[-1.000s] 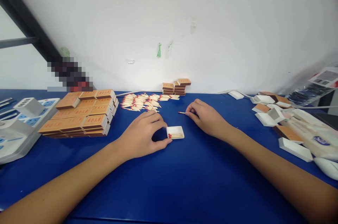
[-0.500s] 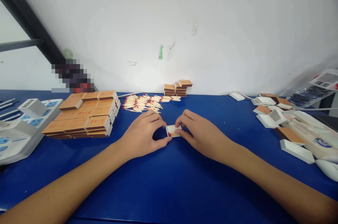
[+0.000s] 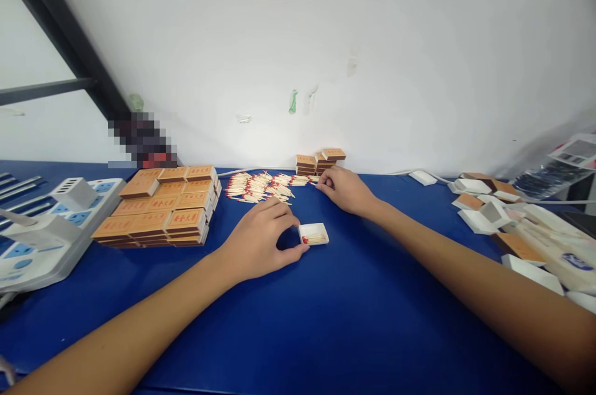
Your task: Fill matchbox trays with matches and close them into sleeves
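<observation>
A white matchbox tray (image 3: 321,228) lies on the blue table with a few red-headed matches (image 3: 317,238) in its lower part. My left hand (image 3: 261,240) grips the tray's left end between thumb and fingers. Farther back, my right hand (image 3: 347,190) is pinched at the right end of a pile of loose matches (image 3: 256,187), its fingertips on pale match ends; how many they hold is hidden. Right behind that hand stands a small stack of orange-topped matchboxes (image 3: 305,161), partly covered by the fingers.
Many orange matchboxes (image 3: 158,205) are stacked at the left beside a white power strip (image 3: 93,227). Empty white trays (image 3: 472,221) and orange sleeves (image 3: 519,248) are scattered at the right, near a plastic packet (image 3: 554,246). A white cable (image 3: 395,172) runs along the wall.
My right hand has left the tray and moved back to the loose matches. My left hand stays at the tray's left end. The view has shifted slightly.
</observation>
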A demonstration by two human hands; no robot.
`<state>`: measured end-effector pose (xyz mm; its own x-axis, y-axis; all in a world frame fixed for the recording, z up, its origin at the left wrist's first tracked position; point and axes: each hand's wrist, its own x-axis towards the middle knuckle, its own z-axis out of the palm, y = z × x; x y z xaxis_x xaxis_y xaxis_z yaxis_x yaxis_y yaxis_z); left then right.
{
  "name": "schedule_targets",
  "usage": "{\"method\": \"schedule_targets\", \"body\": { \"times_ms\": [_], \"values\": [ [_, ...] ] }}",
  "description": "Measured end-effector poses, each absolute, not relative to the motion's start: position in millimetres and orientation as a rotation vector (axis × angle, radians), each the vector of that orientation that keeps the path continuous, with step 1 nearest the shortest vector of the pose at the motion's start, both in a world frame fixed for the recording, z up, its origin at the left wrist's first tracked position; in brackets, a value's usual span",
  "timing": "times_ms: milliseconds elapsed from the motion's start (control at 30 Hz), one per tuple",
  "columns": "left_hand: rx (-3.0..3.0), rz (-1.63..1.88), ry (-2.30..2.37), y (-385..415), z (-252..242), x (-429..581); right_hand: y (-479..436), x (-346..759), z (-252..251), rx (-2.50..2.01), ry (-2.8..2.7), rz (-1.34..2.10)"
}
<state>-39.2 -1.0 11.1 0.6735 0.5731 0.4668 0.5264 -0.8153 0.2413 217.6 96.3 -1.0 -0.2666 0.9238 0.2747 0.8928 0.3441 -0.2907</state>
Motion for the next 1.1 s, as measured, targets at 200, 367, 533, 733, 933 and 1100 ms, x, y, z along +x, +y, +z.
{"method": "schedule_targets", "body": {
  "times_ms": [200, 367, 533, 733, 933, 1100],
  "values": [
    [2.800, 0.799, 0.930, 0, 12, -39, 93, 220, 0, -1.606, -2.251, 0.111],
    [2.798, 0.809, 0.927, -1, 13, -39, 96, 220, 0, -1.564, -2.254, 0.105],
    [2.802, 0.798, 0.922, 0, 13, -39, 98, 220, -1, -1.526, -2.261, 0.117],
    [2.795, 0.822, 0.920, 0, 12, -40, 103, 220, -2, -1.506, -2.254, 0.123],
    [2.799, 0.797, 0.925, 0, 13, -40, 101, 223, -4, -1.494, -2.284, 0.130],
    [2.800, 0.783, 0.925, -1, 14, -40, 99, 224, -3, -1.506, -2.270, 0.108]
  ]
}}
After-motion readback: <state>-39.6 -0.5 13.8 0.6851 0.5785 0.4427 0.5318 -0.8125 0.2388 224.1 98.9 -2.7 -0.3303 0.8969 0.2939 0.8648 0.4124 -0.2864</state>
